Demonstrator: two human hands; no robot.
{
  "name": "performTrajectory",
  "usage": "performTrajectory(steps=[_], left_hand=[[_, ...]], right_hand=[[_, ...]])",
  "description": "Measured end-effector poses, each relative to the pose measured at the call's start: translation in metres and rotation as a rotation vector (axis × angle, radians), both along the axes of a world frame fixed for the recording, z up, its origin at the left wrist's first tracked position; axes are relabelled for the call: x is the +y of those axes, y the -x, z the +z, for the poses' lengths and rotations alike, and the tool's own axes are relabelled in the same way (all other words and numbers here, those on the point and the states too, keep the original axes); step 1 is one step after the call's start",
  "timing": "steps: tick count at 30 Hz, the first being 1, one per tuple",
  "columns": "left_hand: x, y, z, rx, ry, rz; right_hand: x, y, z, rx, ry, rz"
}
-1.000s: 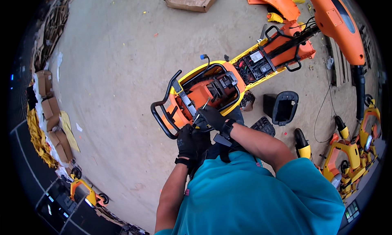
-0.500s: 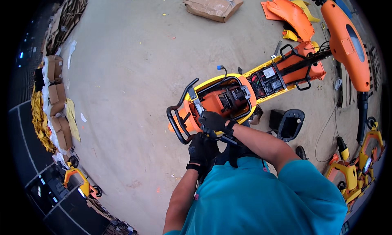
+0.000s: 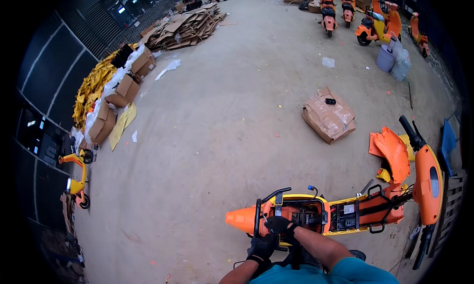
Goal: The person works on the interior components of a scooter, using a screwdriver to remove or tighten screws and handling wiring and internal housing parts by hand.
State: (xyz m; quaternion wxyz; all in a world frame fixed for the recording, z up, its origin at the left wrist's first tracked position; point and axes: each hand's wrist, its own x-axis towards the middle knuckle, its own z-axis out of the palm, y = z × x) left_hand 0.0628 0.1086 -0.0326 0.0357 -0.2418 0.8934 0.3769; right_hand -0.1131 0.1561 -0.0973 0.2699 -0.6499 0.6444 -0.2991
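- Right hand (image 3: 278,225), over the scooter's (image 3: 327,217) rear: I see it grasping a slim metal tool (image 3: 265,218).
- Left hand (image 3: 264,246), beside the scooter's rear: I can't tell its grip.
- Carton (image 3: 330,117): well beyond the scooter.

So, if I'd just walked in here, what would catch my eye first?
Probably the orange and yellow scooter at the lower right, its middle uncovered, with the person's black-gloved left hand and right hand toward its left end. Next, perhaps the brown cardboard box on the floor beyond it, a small black object on top. Then the heap of flattened cardboard at the upper left.
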Motion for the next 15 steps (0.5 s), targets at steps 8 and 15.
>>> performTrajectory(steps=[8,15], left_hand=[[0.001,0.001,0.001,0.201,0.414,-0.228],[-0.001,0.01,0.029,0.178,0.476,-0.252]], right_hand=[[-0.006,-0.001,-0.006,0.02,-0.088,0.049],[-0.006,0.003,-0.003,-0.179,0.073,0.062]])
